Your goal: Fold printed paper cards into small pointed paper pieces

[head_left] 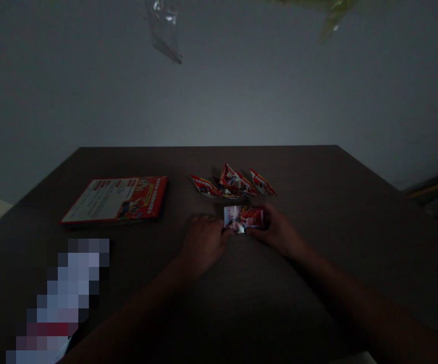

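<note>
A small shiny card [245, 217] with red and pale printing lies level between my two hands, close above or on the dark table [302, 177]. My left hand [206, 240] is closed at the card's left end, its thumb at the lower left corner. From the right, my right hand [279, 231] grips the other end, thumb along the near edge and fingers behind. Just beyond the card are several red folded wrappers [234, 179], crumpled and partly overlapping.
A red and white printed booklet or flat box [116, 199] rests at the left of the table. Nearer on the left is a pixelated pale object [69, 288]. Behind the table stands a grey wall [219, 101], with clear plastic [164, 28] hanging at the top.
</note>
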`<move>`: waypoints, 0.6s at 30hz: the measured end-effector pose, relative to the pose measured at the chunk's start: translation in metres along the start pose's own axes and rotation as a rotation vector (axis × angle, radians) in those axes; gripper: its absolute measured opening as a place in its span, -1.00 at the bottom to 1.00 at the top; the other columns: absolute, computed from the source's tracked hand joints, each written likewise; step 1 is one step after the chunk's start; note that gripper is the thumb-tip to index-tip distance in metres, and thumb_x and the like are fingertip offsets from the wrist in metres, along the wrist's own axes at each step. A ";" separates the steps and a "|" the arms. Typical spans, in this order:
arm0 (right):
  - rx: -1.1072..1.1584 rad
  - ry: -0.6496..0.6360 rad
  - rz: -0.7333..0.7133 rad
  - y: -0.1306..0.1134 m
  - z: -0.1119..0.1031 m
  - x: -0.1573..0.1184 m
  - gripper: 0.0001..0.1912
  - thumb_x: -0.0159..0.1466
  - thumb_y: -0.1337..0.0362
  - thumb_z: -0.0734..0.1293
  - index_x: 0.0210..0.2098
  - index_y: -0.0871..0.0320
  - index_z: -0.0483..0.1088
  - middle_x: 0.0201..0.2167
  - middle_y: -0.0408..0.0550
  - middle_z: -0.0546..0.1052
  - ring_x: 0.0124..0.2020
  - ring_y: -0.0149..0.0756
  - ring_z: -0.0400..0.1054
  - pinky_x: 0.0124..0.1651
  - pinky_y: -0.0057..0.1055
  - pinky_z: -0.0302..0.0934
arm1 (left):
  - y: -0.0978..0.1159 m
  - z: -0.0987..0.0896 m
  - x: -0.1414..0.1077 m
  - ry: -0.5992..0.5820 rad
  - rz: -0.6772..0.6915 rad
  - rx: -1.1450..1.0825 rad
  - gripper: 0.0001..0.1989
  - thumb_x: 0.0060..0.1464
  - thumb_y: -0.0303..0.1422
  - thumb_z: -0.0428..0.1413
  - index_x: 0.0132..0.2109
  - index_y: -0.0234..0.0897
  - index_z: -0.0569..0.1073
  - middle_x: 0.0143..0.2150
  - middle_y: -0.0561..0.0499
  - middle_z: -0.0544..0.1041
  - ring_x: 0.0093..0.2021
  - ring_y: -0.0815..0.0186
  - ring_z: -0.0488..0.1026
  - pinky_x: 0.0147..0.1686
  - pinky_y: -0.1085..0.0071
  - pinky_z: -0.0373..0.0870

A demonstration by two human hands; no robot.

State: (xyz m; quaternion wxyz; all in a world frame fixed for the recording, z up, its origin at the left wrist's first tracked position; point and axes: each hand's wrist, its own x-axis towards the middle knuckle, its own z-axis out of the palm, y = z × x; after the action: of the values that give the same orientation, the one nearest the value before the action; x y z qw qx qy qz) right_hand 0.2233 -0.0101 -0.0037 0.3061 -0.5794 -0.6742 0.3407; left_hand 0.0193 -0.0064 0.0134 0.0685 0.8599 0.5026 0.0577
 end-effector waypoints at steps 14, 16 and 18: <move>-0.018 0.017 0.004 -0.002 0.002 0.001 -0.56 0.03 0.28 0.42 -0.11 0.12 0.25 -0.22 -0.05 0.52 -0.25 -0.25 0.43 -0.22 -0.32 0.31 | 0.001 0.002 0.000 -0.002 -0.042 0.002 -0.69 0.19 -0.22 -0.09 -0.29 -0.30 0.46 -0.29 -0.11 0.53 -0.22 0.14 0.45 -0.19 0.21 0.28; -0.022 0.022 0.007 -0.004 0.002 0.001 -0.56 0.04 0.29 0.42 -0.12 0.13 0.25 -0.22 -0.04 0.52 -0.25 -0.25 0.43 -0.22 -0.33 0.30 | 0.002 0.002 0.000 0.002 -0.049 0.007 -0.69 0.19 -0.21 -0.08 -0.29 -0.30 0.46 -0.28 -0.11 0.53 -0.22 0.15 0.45 -0.19 0.22 0.28; -0.041 0.039 0.013 -0.007 0.003 0.001 -0.57 0.03 0.28 0.42 -0.13 0.13 0.24 -0.24 -0.03 0.52 -0.26 -0.25 0.43 -0.23 -0.34 0.30 | 0.003 0.001 0.000 -0.001 -0.050 0.013 -0.69 0.19 -0.21 -0.08 -0.30 -0.30 0.46 -0.30 -0.11 0.53 -0.24 0.16 0.45 -0.19 0.24 0.28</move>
State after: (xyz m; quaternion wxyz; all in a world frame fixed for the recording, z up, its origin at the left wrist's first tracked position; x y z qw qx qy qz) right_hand 0.2169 -0.0105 0.0000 0.3052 -0.5963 -0.6712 0.3175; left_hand 0.0219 -0.0076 0.0125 0.0644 0.8475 0.5243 0.0523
